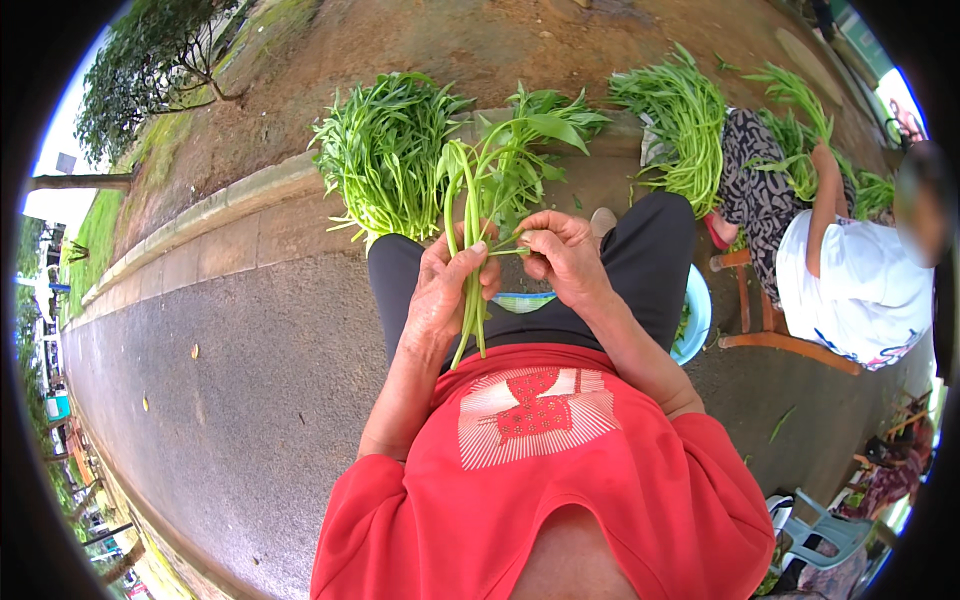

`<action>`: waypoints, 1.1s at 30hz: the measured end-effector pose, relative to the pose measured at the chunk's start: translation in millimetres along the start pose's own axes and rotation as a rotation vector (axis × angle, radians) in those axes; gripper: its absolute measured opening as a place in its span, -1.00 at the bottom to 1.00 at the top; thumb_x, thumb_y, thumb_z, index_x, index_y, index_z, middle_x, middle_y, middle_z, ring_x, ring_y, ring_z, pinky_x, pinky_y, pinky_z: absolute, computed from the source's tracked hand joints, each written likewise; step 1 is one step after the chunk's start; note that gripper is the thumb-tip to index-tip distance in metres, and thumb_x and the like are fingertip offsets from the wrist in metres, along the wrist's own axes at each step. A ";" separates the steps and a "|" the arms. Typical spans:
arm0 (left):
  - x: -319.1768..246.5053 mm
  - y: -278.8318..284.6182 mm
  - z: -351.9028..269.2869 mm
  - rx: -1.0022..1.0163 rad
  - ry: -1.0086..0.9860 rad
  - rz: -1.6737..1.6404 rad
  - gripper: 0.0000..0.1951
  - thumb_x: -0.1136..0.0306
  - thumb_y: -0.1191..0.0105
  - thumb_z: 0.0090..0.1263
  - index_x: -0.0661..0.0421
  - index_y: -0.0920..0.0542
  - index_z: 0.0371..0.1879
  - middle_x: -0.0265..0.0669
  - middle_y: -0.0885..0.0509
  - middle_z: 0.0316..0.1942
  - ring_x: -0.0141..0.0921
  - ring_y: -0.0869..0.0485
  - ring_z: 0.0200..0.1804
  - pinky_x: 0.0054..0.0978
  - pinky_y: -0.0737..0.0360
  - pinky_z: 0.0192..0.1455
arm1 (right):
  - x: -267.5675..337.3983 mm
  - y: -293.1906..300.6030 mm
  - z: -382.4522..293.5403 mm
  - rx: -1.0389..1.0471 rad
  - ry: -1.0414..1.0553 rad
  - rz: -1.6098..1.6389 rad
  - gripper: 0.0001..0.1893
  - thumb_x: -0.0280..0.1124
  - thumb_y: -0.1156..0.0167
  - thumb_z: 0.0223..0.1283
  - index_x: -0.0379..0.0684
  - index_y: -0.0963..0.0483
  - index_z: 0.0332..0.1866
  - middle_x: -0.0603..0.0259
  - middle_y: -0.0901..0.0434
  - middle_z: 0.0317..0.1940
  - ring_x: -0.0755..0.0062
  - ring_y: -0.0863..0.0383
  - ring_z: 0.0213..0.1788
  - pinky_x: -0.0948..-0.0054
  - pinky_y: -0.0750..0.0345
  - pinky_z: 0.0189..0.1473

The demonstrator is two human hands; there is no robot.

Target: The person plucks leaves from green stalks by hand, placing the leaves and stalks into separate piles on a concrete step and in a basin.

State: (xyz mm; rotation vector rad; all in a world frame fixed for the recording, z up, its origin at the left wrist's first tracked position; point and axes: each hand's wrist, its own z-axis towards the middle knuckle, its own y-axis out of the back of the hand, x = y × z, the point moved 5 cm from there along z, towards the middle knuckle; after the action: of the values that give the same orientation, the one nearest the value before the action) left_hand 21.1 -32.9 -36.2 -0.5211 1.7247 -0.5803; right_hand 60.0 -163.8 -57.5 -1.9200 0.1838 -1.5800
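A few long green stems of what looks like water spinach (pixel 471 202) stand upright in my left hand (pixel 454 277), with their leafy tops away from me and the cut ends over my lap. My right hand (pixel 566 255) pinches a thin side stem (pixel 510 250) between thumb and forefinger, just right of the bunch. That side stem runs across to the left thumb. Beyond my knees a large heap of the same greens (pixel 394 157) lies at the kerb, and a smaller pile (pixel 532 150) shows partly behind the held leaves.
A light blue basin (pixel 699 315) with greens stands by my right leg. Another heap of greens (pixel 679 124) lies at the far right. There a person in a white shirt (pixel 840 277) sits on a wooden chair (pixel 787 349), holding greens. Wet pavement (pixel 247 405) stretches left; a stone kerb (pixel 217 214) borders bare soil.
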 end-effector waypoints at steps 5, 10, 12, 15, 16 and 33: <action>4.1 -1.2 -3.4 0.052 0.014 0.047 -0.77 0.48 -0.01 0.24 0.22 -0.44 -0.13 -0.37 -0.39 -0.62 -0.56 -0.35 -0.60 -0.66 -0.33 -0.60 | -3.7 1.0 -0.7 0.067 -0.078 0.120 -0.87 -0.50 -0.06 0.11 -0.35 -0.47 -0.32 0.30 -0.48 -0.58 0.65 -0.31 -0.70 0.68 -0.26 -0.65; 5.8 -1.1 -4.0 0.043 0.007 0.044 -0.77 0.52 0.03 0.23 0.25 -0.44 -0.13 -0.32 -0.43 -0.51 -0.56 -0.31 -0.60 -0.65 -0.29 -0.62 | -0.5 -2.0 2.6 0.052 -0.075 0.018 -0.85 -0.44 -0.11 0.14 -0.34 -0.48 -0.33 0.30 -0.49 -0.58 0.65 -0.33 -0.69 0.68 -0.26 -0.65; 5.4 -3.1 -4.5 0.047 0.016 0.054 -0.77 0.51 0.03 0.23 0.25 -0.44 -0.13 -0.29 -0.46 -0.46 -0.56 -0.31 -0.60 -0.65 -0.29 -0.62 | -0.6 -1.7 6.8 0.047 -0.039 -0.140 -0.83 -0.41 -0.13 0.15 -0.34 -0.49 -0.35 0.31 -0.48 -0.58 0.66 -0.33 -0.68 0.68 -0.25 -0.65; 4.8 -1.8 -3.8 0.031 0.024 0.013 -0.78 0.50 0.01 0.23 0.24 -0.44 -0.14 -0.34 -0.43 -0.53 -0.56 -0.34 -0.59 -0.65 -0.32 -0.61 | -2.8 -2.6 8.4 0.072 -0.023 -0.056 -0.85 -0.43 -0.14 0.14 -0.32 -0.50 -0.37 0.35 -0.46 -0.61 0.67 -0.33 -0.69 0.68 -0.24 -0.66; 3.8 -0.3 -3.3 0.022 0.025 -0.009 -0.79 0.50 0.00 0.24 0.23 -0.44 -0.15 -0.36 -0.41 -0.57 -0.57 -0.35 -0.58 -0.66 -0.33 -0.60 | -3.0 -2.9 7.9 0.083 -0.024 -0.071 -0.86 -0.44 -0.13 0.14 -0.32 -0.50 -0.37 0.36 -0.45 -0.63 0.67 -0.32 -0.69 0.68 -0.23 -0.66; 2.8 -5.4 -5.1 0.030 0.014 -0.014 -0.79 0.52 0.01 0.24 0.22 -0.43 -0.14 -0.34 -0.43 -0.51 -0.56 -0.33 -0.58 -0.66 -0.31 -0.61 | 14.5 22.1 14.5 -0.153 0.364 -0.868 -0.85 -0.52 -0.04 0.01 -0.36 -0.53 -0.41 0.32 -0.52 -0.65 0.64 -0.42 -0.64 0.64 -0.34 -0.58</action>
State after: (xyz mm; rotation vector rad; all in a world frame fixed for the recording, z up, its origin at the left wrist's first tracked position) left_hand 15.7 -38.3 -33.9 -0.5097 1.7246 -0.6205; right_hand 83.5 -182.7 -58.6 -1.9137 -0.4585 -2.5352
